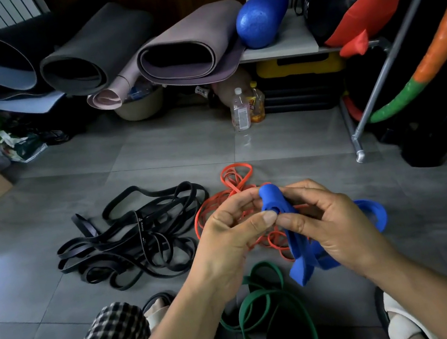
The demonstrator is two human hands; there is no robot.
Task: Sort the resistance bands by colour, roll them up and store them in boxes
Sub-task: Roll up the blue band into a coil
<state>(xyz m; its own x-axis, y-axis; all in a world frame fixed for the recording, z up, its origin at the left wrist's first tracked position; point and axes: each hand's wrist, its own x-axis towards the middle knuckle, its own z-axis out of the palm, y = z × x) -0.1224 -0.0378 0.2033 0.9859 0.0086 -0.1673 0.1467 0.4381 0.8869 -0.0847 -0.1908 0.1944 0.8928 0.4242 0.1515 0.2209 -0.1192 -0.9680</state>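
Rolling blue band [273, 201], pinched in left hand [233, 235] and right hand [335, 224]; leaving black bands [138, 234], orange bands [236, 185], green band [263, 290] unrolled on floor [155, 157].

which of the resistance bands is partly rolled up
The wide blue rubber band, its rolled end pinched between the left hand and right hand. The thin black bands, orange bands and green band lie unrolled on the floor.
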